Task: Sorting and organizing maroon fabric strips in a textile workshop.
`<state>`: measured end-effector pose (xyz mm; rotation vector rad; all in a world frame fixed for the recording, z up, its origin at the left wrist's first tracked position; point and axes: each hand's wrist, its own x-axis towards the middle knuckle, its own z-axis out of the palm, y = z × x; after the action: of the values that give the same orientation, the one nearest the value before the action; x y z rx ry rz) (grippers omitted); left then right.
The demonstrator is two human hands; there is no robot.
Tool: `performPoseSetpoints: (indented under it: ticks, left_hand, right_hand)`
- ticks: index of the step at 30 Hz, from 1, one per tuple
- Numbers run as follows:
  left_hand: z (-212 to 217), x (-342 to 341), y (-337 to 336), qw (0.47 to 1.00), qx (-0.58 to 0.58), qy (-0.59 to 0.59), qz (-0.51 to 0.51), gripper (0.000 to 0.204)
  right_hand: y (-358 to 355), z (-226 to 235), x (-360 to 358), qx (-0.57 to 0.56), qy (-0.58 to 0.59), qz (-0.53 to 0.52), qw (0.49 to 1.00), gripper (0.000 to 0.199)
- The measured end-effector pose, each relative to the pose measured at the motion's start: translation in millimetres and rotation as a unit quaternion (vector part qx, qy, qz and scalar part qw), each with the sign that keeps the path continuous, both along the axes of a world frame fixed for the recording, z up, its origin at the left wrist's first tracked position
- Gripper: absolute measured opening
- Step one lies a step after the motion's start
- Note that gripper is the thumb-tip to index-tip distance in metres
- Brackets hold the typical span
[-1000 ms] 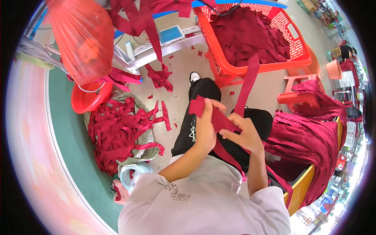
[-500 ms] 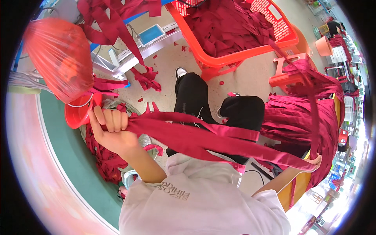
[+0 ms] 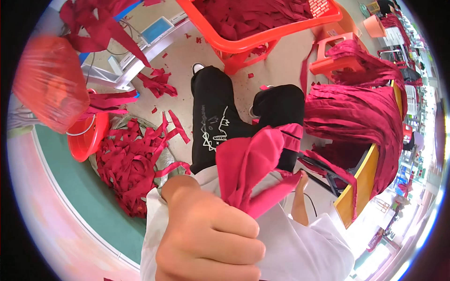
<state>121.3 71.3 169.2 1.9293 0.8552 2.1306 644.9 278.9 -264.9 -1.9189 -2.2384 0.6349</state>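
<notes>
My left hand (image 3: 211, 239) is a fist close to the camera, knuckles facing up. Dark red fabric strips (image 3: 253, 164) come out from behind it, folded loosely over my lap. At their other end, beside the yellow-edged table, my right hand (image 3: 302, 182) is small and partly covered; its fingers pinch the strips. The part of the fabric inside my left fist is hidden. A thick bundle of long red strips (image 3: 351, 112) drapes over the table edge (image 3: 363, 187) to my right.
A red plastic basket (image 3: 276, 35) full of fabric pieces stands ahead on a red stool. A sack of scraps (image 3: 126, 164) lies at my left, near a red bucket (image 3: 86, 140) and a hanging red plastic bag (image 3: 51, 84). An orange-red stool (image 3: 323, 63) stands beyond the bundle.
My left hand has swung from the far left toward my chest and nearer the camera. My right hand has come inward. The strips, stretched between them before, now fold slack.
</notes>
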Motion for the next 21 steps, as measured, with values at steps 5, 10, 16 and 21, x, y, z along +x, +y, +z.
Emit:
performPoseSetpoints:
  ticks: [5, 10, 16, 21]
  left_hand:
    - [-7, 2, -4, 0.999, -0.032, -0.003, -0.019, 0.036]
    - [-4, 1, 5, 0.999, -0.007, 0.028, -0.03, 0.038]
    - [5, 3, -1, 0.999, -0.043, -0.009, 0.004, 0.032]
    - [-11, -7, 9, 0.999, -0.022, 0.029, -0.019, 0.025]
  right_hand:
    - [-31, -23, 33, -0.161, -0.077, -0.059, 0.982, 0.023]
    - [-47, -12, 41, -0.15, -0.084, -0.048, 0.984, 0.023]
    - [-56, -1, 42, -0.14, -0.092, -0.024, 0.986, 0.023]
    - [-48, -5, 21, -0.131, -0.094, 0.014, 0.987, 0.023]
